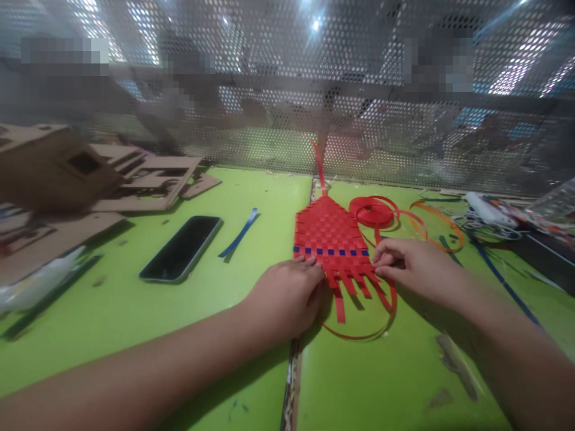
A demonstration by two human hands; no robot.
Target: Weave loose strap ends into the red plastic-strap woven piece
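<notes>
A red woven strip piece (330, 227) with one blue-checked row lies flat on the green table, loose strip ends fanning toward me and one long strip pointing away. My left hand (287, 293) rests on its lower left edge, fingers bent over the weave, fingertips partly hidden. At the right edge, my right hand (404, 260) pinches a red strip between thumb and fingers. Behind that hand sits a coil of red strip (371, 212), with a loop running round below the woven piece.
A phone (182, 248) and a short blue strip (240, 233) lie to the left. Cardboard pieces (54, 167) stand at far left. Orange strip (442, 221), cables (485, 218) and a dark flat object (539, 257) are at right. A perforated metal screen (269, 108) stands behind.
</notes>
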